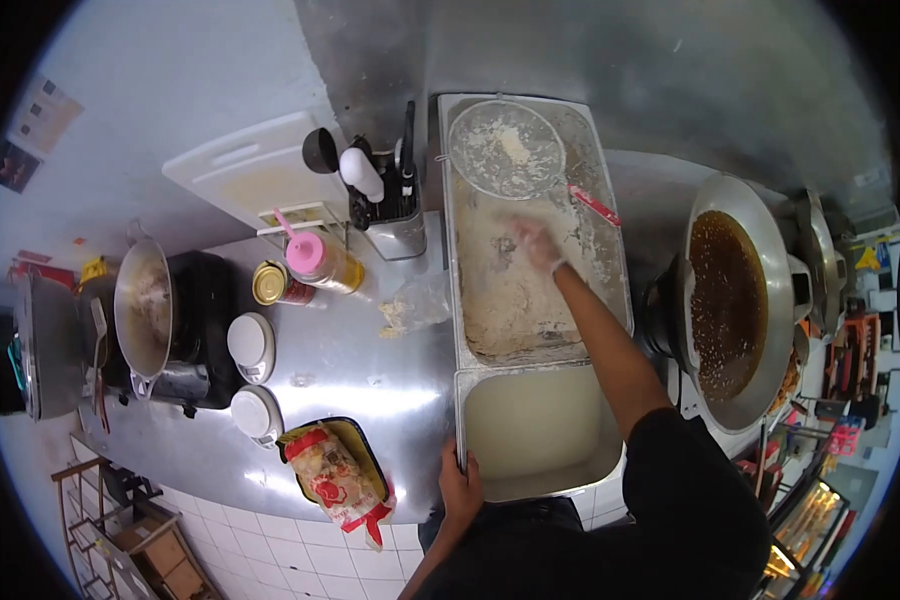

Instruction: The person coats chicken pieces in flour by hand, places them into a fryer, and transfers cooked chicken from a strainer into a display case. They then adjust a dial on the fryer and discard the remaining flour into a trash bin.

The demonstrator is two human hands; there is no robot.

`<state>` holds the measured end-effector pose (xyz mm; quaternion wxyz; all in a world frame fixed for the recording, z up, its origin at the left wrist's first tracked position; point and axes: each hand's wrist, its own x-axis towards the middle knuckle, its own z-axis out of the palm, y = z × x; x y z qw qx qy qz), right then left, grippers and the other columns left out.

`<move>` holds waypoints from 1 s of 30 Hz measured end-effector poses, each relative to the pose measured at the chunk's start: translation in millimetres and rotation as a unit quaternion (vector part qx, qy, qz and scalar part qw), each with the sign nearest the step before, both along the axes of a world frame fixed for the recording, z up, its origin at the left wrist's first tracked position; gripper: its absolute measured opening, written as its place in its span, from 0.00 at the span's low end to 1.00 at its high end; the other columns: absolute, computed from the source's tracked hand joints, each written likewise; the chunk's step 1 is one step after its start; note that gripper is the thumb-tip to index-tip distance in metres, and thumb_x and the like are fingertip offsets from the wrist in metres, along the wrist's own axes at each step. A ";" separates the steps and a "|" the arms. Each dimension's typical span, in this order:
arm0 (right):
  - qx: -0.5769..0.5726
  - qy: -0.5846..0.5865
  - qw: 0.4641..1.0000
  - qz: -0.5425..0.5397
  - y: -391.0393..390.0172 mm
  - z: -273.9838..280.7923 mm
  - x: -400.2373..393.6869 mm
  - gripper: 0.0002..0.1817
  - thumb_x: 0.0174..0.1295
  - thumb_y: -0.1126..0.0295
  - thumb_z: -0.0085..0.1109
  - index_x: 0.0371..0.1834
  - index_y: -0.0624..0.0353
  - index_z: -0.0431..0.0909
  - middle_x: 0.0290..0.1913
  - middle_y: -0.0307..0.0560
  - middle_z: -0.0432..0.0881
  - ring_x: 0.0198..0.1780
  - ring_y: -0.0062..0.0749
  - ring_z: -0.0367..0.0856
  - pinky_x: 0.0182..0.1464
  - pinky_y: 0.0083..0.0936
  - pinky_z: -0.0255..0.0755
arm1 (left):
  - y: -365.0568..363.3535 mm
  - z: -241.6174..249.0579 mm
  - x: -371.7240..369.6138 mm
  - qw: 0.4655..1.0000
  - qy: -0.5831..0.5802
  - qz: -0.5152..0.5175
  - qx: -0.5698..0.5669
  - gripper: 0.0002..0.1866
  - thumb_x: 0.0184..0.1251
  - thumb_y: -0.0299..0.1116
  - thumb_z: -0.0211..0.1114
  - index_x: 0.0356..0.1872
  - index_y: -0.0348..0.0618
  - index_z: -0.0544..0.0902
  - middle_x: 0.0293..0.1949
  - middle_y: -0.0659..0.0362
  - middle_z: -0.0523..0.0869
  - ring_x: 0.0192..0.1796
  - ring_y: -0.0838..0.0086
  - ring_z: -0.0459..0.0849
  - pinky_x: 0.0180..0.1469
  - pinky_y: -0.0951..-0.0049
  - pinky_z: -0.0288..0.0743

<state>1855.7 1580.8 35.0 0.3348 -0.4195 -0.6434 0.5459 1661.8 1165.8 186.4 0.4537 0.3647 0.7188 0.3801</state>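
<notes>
My right hand (536,243), smeared by motion and dusted white, is over the flour (510,310) in a long rectangular metal tray (454,240); its fingers are too blurred to make out. A round mesh sieve (507,150) with flour clumps rests across the tray's far end. Beside it, a red-handled tool (594,205) lies along the right wall. My left hand (460,490) is closed around the left rim of a nearer metal pan (615,470), which holds a pale, milky liquid (530,425).
A large wok (705,385) of brown oil with floating bits stands close on the right. Left on the steel counter (370,350) are a plastic bag (417,305), pink-lidded bottle (310,258), can (275,284), two white scales (252,348), flour packet (335,475) and utensil holder (398,235).
</notes>
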 end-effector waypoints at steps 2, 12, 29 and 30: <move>0.021 0.056 0.992 -0.111 52.9 -47.4 14.1 0.24 0.68 0.58 0.51 0.61 0.61 0.71 0.58 0.46 0.77 0.61 0.30 0.72 0.67 0.30 0.63 | 2.0 3.7 -3.5 1.000 0.007 -0.002 0.001 0.17 0.70 0.28 0.54 0.57 0.36 0.69 0.43 0.42 0.81 0.43 0.52 0.83 0.46 0.63 0.75; 0.162 -0.280 0.943 -0.081 163.9 -65.8 -37.8 0.22 0.70 0.55 0.49 0.60 0.57 0.74 0.59 0.45 0.77 0.62 0.33 0.71 0.65 0.31 0.64 | 0.4 -1.1 -5.6 0.998 0.019 -0.011 -0.067 0.17 0.69 0.29 0.56 0.56 0.35 0.70 0.38 0.41 0.82 0.39 0.51 0.84 0.41 0.62 0.76; 0.106 -0.079 0.984 -0.118 -8.8 30.3 0.4 0.23 0.71 0.54 0.47 0.57 0.62 0.76 0.63 0.50 0.74 0.65 0.38 0.69 0.68 0.30 0.61 | -0.3 -1.3 -0.5 1.000 -0.009 0.013 0.013 0.15 0.69 0.27 0.55 0.55 0.35 0.70 0.38 0.43 0.82 0.36 0.59 0.83 0.41 0.65 0.74; 0.123 -0.130 0.956 -0.231 15.5 7.2 13.2 0.23 0.71 0.55 0.47 0.57 0.62 0.76 0.62 0.50 0.74 0.65 0.38 0.70 0.68 0.30 0.62 | -2.8 -2.7 0.3 1.000 -0.008 0.010 0.016 0.15 0.69 0.27 0.55 0.55 0.35 0.70 0.38 0.43 0.82 0.36 0.59 0.83 0.41 0.65 0.74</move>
